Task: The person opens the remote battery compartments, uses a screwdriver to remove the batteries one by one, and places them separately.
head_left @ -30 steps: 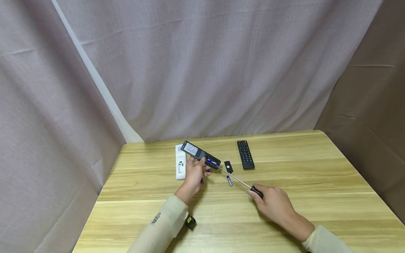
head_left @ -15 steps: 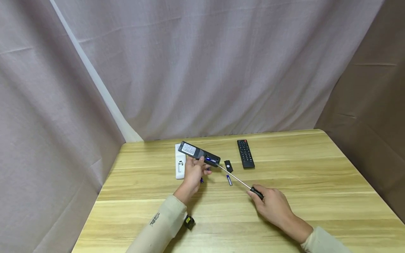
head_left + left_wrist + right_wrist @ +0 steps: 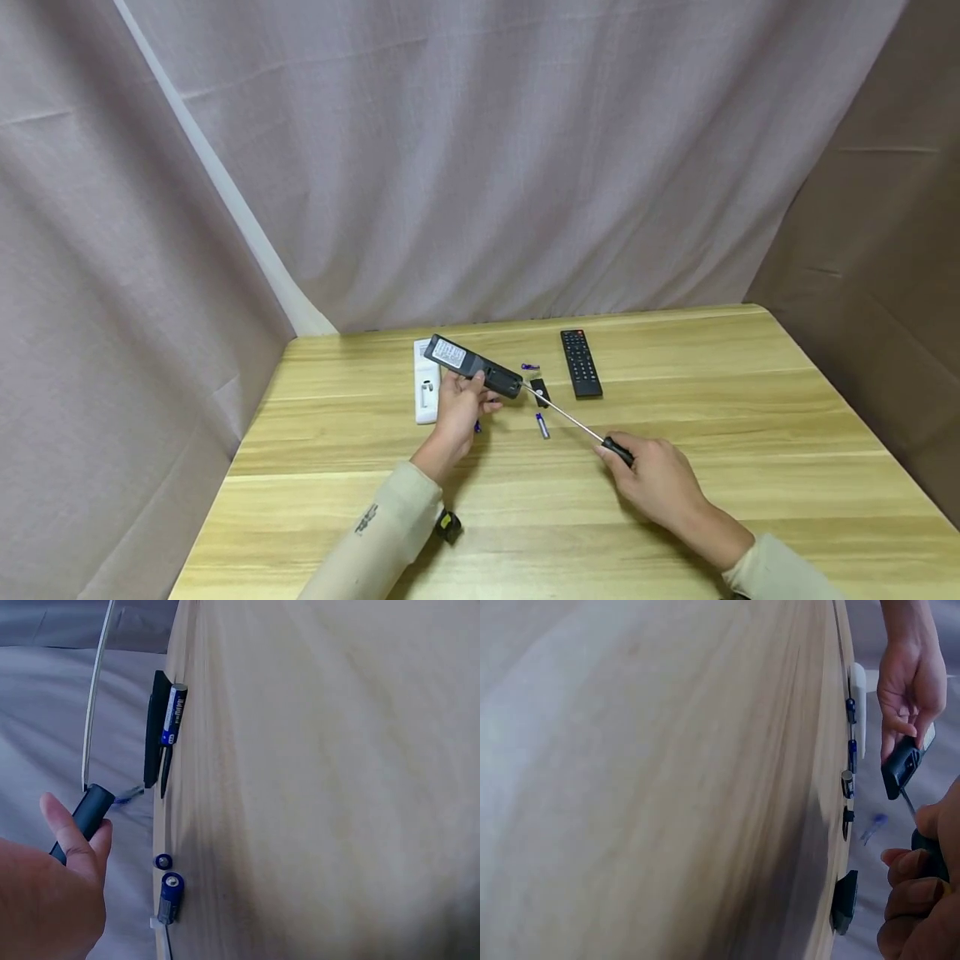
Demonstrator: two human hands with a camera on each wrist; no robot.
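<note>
My left hand [image 3: 457, 408] holds a black remote control [image 3: 472, 365] above the table, its labelled back up and its battery compartment uncovered. No battery shows in that compartment. My right hand [image 3: 660, 479] grips the black handle of a screwdriver [image 3: 570, 419], its shaft pointing at the remote's near end. Just beyond that end is a blue AAA battery [image 3: 530, 367], blurred and seemingly in the air in the right wrist view. Another battery [image 3: 542, 425] lies near the black battery cover [image 3: 540, 393]. More batteries [image 3: 171, 896] lie beneath my left hand, partly hidden in the head view.
A second black remote [image 3: 581, 363] lies button side up at the back. Behind my left hand is a white remote [image 3: 426, 400], its battery slot exposed. A small black and yellow object [image 3: 448, 527] is beside the left sleeve. Curtains [image 3: 525, 167] stand behind the table.
The blue battery has come out of the held remote's compartment and is now beyond its end. The screwdriver has drawn back slightly to the right.
</note>
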